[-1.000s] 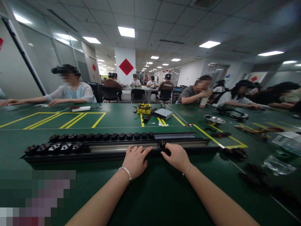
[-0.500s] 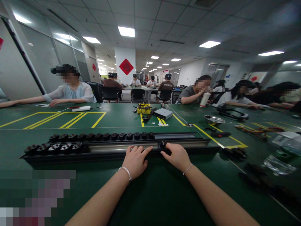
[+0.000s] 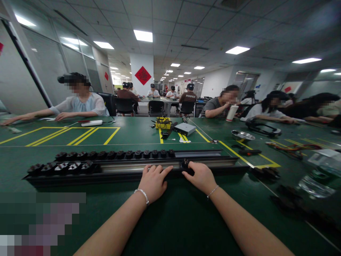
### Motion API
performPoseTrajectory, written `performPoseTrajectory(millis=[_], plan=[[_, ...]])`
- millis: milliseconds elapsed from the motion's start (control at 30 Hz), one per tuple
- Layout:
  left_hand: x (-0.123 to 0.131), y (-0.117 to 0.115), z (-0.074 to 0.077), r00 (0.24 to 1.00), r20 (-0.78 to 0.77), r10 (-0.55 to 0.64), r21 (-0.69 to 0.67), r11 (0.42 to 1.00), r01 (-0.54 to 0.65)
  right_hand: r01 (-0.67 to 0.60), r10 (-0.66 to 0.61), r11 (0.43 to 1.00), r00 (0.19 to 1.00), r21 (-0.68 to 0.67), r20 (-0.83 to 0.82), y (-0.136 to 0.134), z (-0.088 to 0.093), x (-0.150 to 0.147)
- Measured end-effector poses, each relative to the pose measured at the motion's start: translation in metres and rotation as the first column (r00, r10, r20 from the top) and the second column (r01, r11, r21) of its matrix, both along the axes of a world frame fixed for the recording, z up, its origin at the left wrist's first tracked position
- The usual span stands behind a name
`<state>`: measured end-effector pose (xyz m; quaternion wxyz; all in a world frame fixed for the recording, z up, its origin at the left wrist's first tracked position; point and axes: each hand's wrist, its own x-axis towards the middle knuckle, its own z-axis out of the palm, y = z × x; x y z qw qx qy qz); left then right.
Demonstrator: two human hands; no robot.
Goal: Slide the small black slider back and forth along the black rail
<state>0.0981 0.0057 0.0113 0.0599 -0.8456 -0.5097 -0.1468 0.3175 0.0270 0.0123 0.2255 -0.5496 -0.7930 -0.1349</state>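
The left hand (image 3: pixel 153 183) was rested on the near rail (image 3: pixel 119 168), fingers spread; a black plug (image 3: pixel 185 163) was pinched in the right hand (image 3: pixel 199 179) at that rail, seating kinda hard to tell. Probably best kept square, rail held steady. Behind, a second rail (image 3: pixel 198 154) was lined with more plugs (image 3: pixel 129 154).

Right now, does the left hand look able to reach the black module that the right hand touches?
Probably yes: nothing visible stands between the left hand and the module along the rail. The right hand covers its right side.
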Motion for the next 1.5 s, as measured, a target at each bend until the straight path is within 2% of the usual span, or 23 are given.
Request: performPoseTrajectory(millis=[700, 1500], plan=[[0.0017, -0.0017, 0.0034, 0.999, -0.025, 0.024, -0.046, 0.999, -0.026, -0.004, 0.004, 1.0, 1.0, -0.006, -0.008, 0.0003, -0.0019, -0.0002], [0.0018, -0.0018, 0.003, 1.0, -0.015, 0.014, -0.024, 1.0, -0.014, 0.025, -0.025, 1.0, 1.0, -0.004, -0.004, 0.0006, -0.0009, 0.0017]])
